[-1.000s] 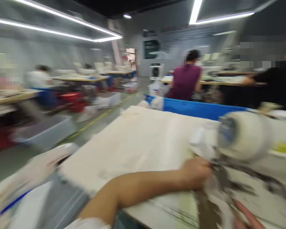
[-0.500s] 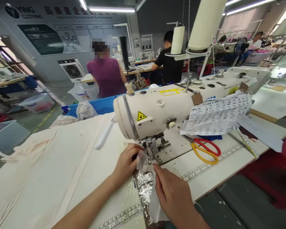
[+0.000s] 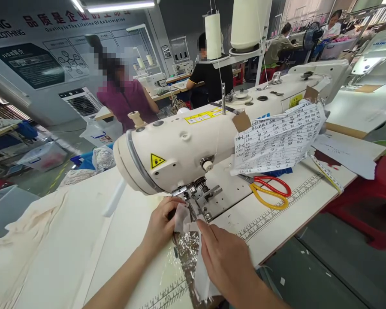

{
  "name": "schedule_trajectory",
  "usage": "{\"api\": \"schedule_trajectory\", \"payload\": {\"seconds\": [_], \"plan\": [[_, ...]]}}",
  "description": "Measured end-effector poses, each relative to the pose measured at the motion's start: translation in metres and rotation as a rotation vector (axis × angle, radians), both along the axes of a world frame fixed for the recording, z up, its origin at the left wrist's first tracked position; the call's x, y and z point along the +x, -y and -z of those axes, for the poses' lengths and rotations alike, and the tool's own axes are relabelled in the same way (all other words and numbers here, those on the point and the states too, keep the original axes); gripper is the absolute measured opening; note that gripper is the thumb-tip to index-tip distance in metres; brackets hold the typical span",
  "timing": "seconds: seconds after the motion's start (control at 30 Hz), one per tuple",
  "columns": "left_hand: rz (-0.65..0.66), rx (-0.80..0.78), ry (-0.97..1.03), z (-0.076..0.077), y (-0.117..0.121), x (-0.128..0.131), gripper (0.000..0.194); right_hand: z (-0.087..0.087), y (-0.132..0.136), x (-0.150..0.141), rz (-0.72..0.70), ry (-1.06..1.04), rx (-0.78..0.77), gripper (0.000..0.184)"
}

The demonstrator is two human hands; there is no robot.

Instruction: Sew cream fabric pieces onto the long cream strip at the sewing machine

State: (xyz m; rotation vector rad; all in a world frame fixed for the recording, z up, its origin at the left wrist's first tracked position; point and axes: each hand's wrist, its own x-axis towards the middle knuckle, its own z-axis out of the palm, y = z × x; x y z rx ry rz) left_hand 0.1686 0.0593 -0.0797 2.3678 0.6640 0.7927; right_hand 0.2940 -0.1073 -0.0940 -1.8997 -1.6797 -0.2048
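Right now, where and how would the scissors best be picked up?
I'd grip the scissors by their handle loops, red and orange, coming from above on the table's near right side. The loops lie exposed, facing away from the sewing machine, while the blades point towards it, partly hidden by the written sheet.

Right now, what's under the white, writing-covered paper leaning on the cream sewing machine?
A strip of dark blue cloth pokes out below the paper; whatever else is behind it is covered.
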Motion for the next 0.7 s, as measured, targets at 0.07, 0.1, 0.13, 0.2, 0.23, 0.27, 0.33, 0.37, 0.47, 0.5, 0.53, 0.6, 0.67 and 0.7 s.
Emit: {"api": "schedule_trajectory", "payload": {"seconds": [0.07,0.1,0.13,0.2,0.23,0.27,0.33,0.37,0.47,0.5,0.53,0.6,0.67,0.7], "plan": [[0.005,0.025,0.004,0.0004,0.0007,0.0003,0.022,0.0002,0.0,-0.0001,0.003,0.001,0.002,0.04],[0.005,0.04,0.007,0.0006,0.0012,0.0006,0.022,0.0001,0.0,-0.0003,0.006,0.002,0.002,0.039],[0.003,0.055,0.009,0.0009,0.0016,0.0008,0.022,0.0,0.0,-0.0005,0.01,0.003,-0.001,0.039],[-0.002,0.082,0.013,0.0013,0.0025,0.0015,0.022,-0.0003,0.0002,-0.0007,0.016,0.003,-0.003,0.038],[-0.003,0.093,0.013,0.0016,0.0029,0.0017,0.022,-0.0004,0.0004,-0.0008,0.014,0.001,0.002,0.038],[-0.003,0.102,0.015,0.0018,0.0032,0.002,0.022,-0.0004,0.0006,-0.0007,0.009,-0.004,0.012,0.038],[-0.003,0.116,0.019,0.0023,0.0036,0.0023,0.021,-0.0002,0.0009,-0.0006,-0.007,-0.017,0.045,0.038],[-0.004,0.122,0.022,0.0026,0.0037,0.0024,0.021,0.0,0.0009,-0.0006,-0.013,-0.024,0.059,0.038],[0.001,0.149,0.031,0.0036,0.0038,0.0022,0.019,0.0002,-0.0002,-0.0012,-0.014,-0.027,0.066,0.038],[0.006,0.161,0.034,0.004,0.0037,0.0021,0.018,0.0001,-0.001,-0.0016,-0.012,-0.025,0.061,0.037],[0.013,0.174,0.037,0.0044,0.0037,0.002,0.017,-0.0001,-0.0018,-0.0019,-0.008,-0.023,0.057,0.037],[0.029,0.194,0.042,0.0054,0.0034,0.0018,0.015,-0.0005,-0.0037,-0.0024,-0.004,-0.014,0.064,0.036],[0.045,0.205,0.043,0.0066,0.0029,0.002,0.013,-0.0006,-0.005,-0.0022,-0.013,-0.002,0.067,0.035],[0.051,0.207,0.038,0.0072,0.0026,0.0023,0.013,-0.0004,-0.0054,-0.0019,-0.017,0.002,0.067,0.035]]}}
